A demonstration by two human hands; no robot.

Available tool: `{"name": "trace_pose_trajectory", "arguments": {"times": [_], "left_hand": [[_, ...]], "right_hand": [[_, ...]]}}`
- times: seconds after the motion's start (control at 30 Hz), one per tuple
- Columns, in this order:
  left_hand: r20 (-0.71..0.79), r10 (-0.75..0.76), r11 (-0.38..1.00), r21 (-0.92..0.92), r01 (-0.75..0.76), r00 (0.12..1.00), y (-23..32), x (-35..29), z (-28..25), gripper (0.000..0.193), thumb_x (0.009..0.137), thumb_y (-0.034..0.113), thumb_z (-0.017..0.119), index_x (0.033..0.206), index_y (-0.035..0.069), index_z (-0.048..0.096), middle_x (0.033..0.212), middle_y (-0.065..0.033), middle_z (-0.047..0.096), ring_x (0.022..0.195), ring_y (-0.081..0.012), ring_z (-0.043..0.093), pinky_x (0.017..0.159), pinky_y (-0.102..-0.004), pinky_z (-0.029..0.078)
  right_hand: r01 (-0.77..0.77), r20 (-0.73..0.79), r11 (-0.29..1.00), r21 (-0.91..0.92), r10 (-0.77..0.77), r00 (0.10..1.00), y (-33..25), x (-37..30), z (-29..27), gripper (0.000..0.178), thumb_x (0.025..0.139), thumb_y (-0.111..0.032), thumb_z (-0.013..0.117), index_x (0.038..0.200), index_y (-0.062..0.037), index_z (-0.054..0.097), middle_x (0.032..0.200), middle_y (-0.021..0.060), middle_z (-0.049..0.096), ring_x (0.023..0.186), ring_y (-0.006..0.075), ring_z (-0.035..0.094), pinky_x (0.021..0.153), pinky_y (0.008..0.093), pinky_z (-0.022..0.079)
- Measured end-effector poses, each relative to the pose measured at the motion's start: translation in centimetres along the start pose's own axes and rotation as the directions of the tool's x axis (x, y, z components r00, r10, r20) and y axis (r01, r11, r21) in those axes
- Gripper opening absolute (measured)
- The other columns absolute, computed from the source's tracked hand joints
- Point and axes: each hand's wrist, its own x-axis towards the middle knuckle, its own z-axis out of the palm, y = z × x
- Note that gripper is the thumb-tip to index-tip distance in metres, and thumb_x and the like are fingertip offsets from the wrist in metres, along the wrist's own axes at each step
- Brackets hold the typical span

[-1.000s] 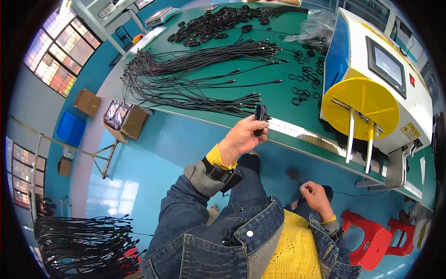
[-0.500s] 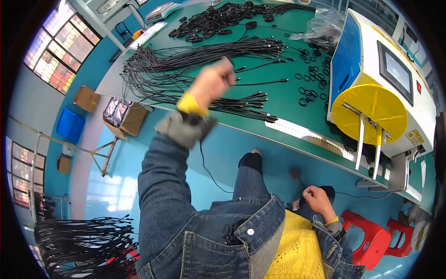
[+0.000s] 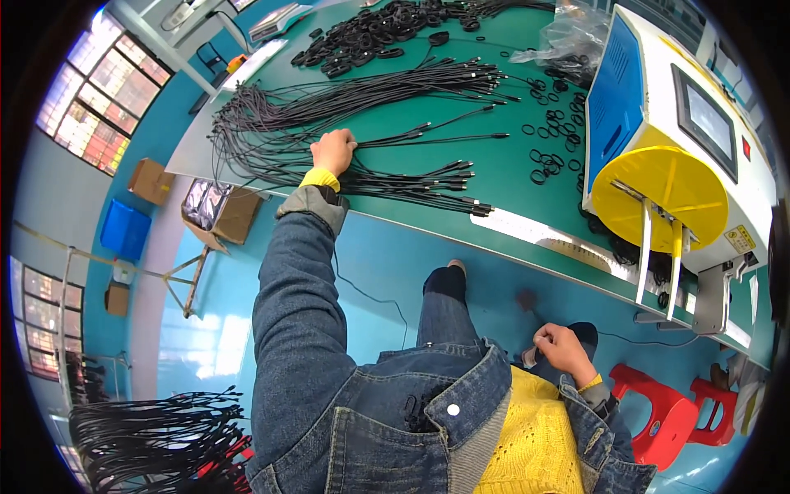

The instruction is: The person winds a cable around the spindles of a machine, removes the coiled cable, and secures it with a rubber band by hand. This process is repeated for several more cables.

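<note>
My left hand (image 3: 333,151) is at the bundles of thin black cables (image 3: 387,88) spread over the green table. Its fingers are curled round some black cables (image 3: 395,138) whose plug ends point right. Close to the table's front edge lies another bundle (image 3: 428,183), just right of my left wrist. My right hand (image 3: 564,347) hangs low above my lap, off the table, with its fingers bent inward. What those fingers hold, if anything, is hidden.
A white machine with a yellow disc (image 3: 658,198) and two prongs stands on the right. Loose black rings (image 3: 553,128) lie beside it, and a pile of coiled black cables (image 3: 370,37) at the back. A ruler strip (image 3: 543,239) runs along the front edge. Red stools (image 3: 658,420) are lower right.
My left hand has come down and to the left, from above the cables onto them, and its fingers now close round some. My right hand has barely moved.
</note>
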Motion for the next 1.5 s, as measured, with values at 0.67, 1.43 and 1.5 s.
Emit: {"name": "trace_pose_trajectory", "arguments": {"times": [0.67, 1.43, 1.5], "left_hand": [[-0.754, 0.308, 0.551, -0.356, -0.755, 0.580, 16.6, -28.2, -11.3, 0.013, 0.075, -0.004, 0.054, 0.086, 0.001, 0.060, 0.073, -0.0069, 0.054, 0.064, -0.0208, 0.049, 0.059, -0.0287, 0.041], [-0.051, 0.818, 0.418, -0.631, -0.653, 0.573, 47.0, -35.3, -2.1, 0.022, 0.078, 0.003, 0.060, 0.100, 0.002, 0.061, 0.066, -0.0106, 0.055, 0.060, -0.0210, 0.054, 0.054, -0.0294, 0.044], [-0.037, 0.796, 0.401, -0.715, -0.573, 0.604, 47.4, -34.9, -2.5, 0.020, 0.080, 0.003, 0.057, 0.100, 0.001, 0.061, 0.066, -0.0071, 0.054, 0.058, -0.0167, 0.051, 0.053, -0.0272, 0.041]], "right_hand": [[0.182, 0.192, 0.677, 0.714, -0.438, 0.878, -4.2, -7.8, -3.7, 0.056, 0.082, -0.016, 0.058, 0.131, -0.0055, 0.033, 0.102, 0.0095, 0.058, 0.071, 0.0114, 0.054, 0.058, 0.0193, 0.044], [0.241, -0.631, 0.645, -0.725, -0.763, 0.143, 7.8, -21.1, -22.5, 0.035, 0.068, -0.003, 0.069, 0.102, -0.0027, 0.059, 0.087, 0.0098, 0.058, 0.066, 0.0201, 0.054, 0.057, 0.0278, 0.046], [0.124, -0.531, 0.563, -0.817, -0.819, 0.216, 8.8, -20.1, -23.9, 0.039, 0.065, -0.002, 0.070, 0.102, -0.0029, 0.059, 0.092, 0.0092, 0.057, 0.067, 0.0238, 0.053, 0.058, 0.0300, 0.047]]}}
